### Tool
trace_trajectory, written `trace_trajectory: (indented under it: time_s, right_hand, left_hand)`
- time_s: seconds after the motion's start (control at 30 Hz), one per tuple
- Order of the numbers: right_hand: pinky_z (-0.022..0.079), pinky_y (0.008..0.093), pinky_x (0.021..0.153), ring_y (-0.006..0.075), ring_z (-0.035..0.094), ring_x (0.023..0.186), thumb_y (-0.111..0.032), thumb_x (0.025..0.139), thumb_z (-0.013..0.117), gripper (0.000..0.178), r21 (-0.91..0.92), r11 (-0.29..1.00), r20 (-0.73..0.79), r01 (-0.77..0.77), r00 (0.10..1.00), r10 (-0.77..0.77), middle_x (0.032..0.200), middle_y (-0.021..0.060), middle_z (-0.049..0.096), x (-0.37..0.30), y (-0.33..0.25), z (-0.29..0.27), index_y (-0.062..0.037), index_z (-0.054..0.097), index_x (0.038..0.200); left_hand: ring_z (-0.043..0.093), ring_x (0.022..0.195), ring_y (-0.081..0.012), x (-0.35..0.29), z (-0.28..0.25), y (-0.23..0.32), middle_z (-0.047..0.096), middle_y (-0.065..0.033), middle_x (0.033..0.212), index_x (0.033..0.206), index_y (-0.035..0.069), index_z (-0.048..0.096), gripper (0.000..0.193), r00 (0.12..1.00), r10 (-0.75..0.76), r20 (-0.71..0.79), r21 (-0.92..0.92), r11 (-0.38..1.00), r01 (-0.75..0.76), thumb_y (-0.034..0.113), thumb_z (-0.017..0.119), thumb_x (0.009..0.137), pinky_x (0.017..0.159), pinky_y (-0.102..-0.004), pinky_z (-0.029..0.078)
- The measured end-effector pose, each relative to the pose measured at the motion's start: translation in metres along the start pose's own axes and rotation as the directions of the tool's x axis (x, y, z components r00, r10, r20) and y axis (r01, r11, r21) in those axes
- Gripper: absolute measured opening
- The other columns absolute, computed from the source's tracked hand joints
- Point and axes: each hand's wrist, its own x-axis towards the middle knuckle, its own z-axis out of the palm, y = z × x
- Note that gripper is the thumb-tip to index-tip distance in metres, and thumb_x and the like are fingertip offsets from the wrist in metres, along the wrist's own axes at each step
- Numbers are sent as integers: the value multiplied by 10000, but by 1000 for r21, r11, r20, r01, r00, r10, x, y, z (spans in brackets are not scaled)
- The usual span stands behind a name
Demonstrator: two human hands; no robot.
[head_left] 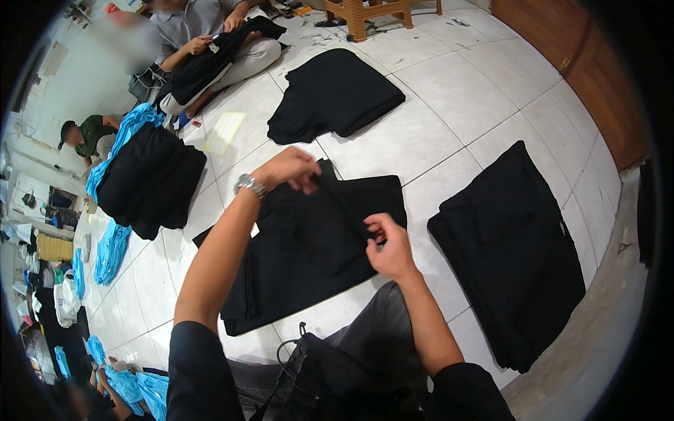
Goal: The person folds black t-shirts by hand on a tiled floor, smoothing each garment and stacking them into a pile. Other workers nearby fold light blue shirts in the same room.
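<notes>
A folded black garment (309, 242) lies spread on the tiled floor before my crossed legs. My left hand (289, 170), with a metal watch at the wrist, is at its far edge; the curled fingers close on the cloth there, slightly blurred. At the garment's right side is my right hand (390, 249), its fingers bent and pinching the fabric's edge. A raised fold of cloth runs between the two hands. The fingertips are partly hidden in the dark material, and the exact kind of garment cannot be made out.
Folded black clothes lie to the right (516, 266) and beyond, as another black pile (340, 91). A tall black stack (151, 179) stands at left beside light-blue bundles (112, 252). A seated person (203, 49) handles black cloth. A brown plastic stool (368, 14) stands at the back.
</notes>
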Motion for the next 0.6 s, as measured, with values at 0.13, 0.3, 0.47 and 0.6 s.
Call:
trace_trajectory:
  time_s: [0.13, 0.3, 0.47, 0.6]
  right_hand:
    - [586, 416, 857, 300, 720, 929, 32, 820, 662, 455, -118, 984, 358, 134, 930, -84, 1044, 132, 727, 0, -17, 31, -72, 629, 1262]
    - [572, 407, 854, 279, 708, 934, -36, 837, 733, 417, -62, 998, 434, 24, 901, 6, 1072, 109, 724, 8, -8, 42, -48, 646, 1245]
    - [564, 402, 854, 300, 704, 930, -64, 852, 749, 319, -250, 968, 414, 3, 904, 104, 1067, 115, 726, 15, 11, 39, -49, 672, 1161]
    - [557, 434, 876, 332, 718, 980, -89, 856, 761, 292, -386, 920, 487, -74, 830, 271, 1047, 139, 747, 13, 22, 42, -46, 687, 1135]
  left_hand:
    - [777, 755, -194, -30, -10, -77, 782, -119, 876, 1063, 7, 724, 248, 952, -270, 142, 216, 947, 237, 187, 645, 912, 606, -288, 573]
    - [740, 816, -299, -26, 43, -132, 751, -123, 953, 1055, 31, 730, 276, 949, -8, -316, 564, 802, 194, 240, 726, 875, 725, -425, 601]
    - [544, 1337, -382, 11, 124, -132, 592, -180, 1426, 1276, 30, 671, 343, 647, 581, -494, 597, 768, -233, 210, 638, 987, 1115, -479, 446]
    - [442, 1462, -367, 33, 145, -136, 524, -182, 1528, 1397, 20, 594, 434, 684, 603, -411, 700, 689, -187, 203, 619, 1004, 1195, -499, 350]
